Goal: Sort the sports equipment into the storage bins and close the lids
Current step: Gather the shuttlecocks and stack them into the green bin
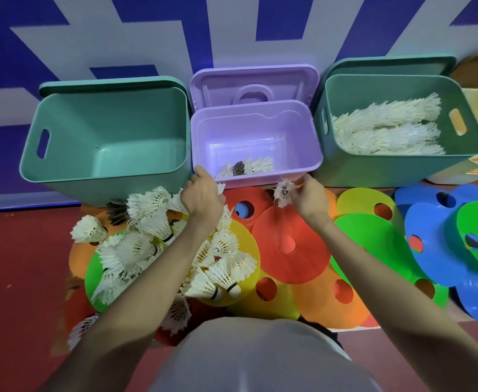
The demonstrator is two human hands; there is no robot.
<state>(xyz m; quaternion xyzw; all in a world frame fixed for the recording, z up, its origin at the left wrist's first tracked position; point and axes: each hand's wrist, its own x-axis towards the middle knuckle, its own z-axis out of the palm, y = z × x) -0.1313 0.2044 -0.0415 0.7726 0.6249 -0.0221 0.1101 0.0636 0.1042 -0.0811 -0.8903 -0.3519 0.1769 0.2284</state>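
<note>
A: My right hand fingers pinch a shuttlecock just at six o'clock of the purple bin; left hand grips another.

B: Risk?

A: Releasing early, it may drop onto the cones.

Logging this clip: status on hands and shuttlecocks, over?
Left hand grips shuttlecocks by purple bin; right hand pinches worn shuttlecock. Shuttlecock pile still unsorted. All lids open.
</note>
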